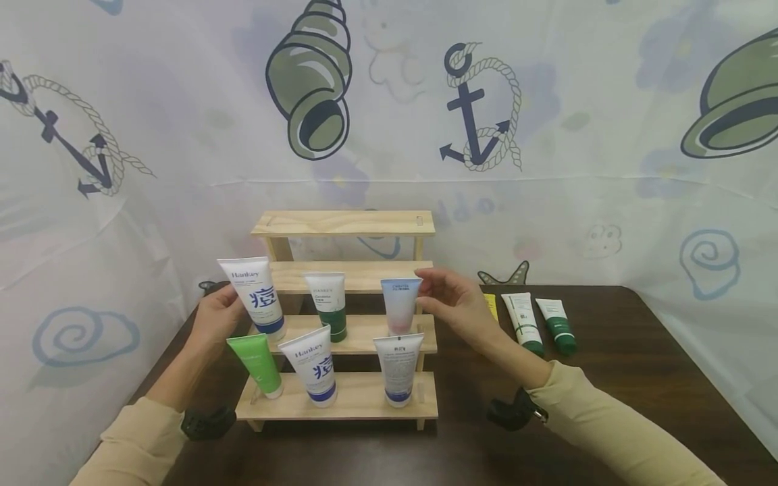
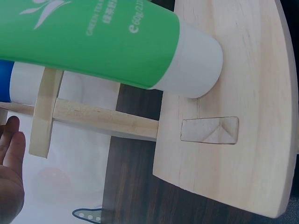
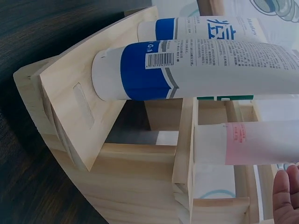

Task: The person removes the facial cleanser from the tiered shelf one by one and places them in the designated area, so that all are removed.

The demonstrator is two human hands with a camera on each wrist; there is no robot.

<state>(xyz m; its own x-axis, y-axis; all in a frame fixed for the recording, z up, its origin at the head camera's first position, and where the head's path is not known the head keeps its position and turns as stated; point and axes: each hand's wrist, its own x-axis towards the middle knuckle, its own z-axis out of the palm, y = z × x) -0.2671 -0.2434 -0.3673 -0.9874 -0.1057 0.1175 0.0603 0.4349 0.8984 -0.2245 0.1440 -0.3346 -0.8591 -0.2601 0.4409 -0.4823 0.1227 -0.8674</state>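
My left hand (image 1: 215, 314) is at the left side of a white Hankey tube (image 1: 255, 293) with a blue band, which leans slightly on the second tier of a wooden stand. In the left wrist view its fingers (image 2: 11, 144) look fairly straight beside the blue band. My right hand (image 1: 452, 300) has thumb and fingertips right at the right edge of a blue-to-pink tube (image 1: 401, 307) on the same tier. Between these two stands a white-and-green tube (image 1: 328, 304). Below, a green tube (image 2: 93, 42), a white Hankey tube (image 1: 311, 364) and a white tube turned label-back (image 3: 201, 70) stand cap down.
The wooden stand (image 1: 340, 405) has two higher tiers, including a top shelf (image 1: 343, 223). To its right on the dark table (image 1: 608, 405) lie two white-and-green tubes, one (image 1: 524, 324) beside the other (image 1: 557, 327), and a yellow item (image 1: 491, 305) partly behind my right hand. A patterned curtain (image 1: 389, 135) hangs behind.
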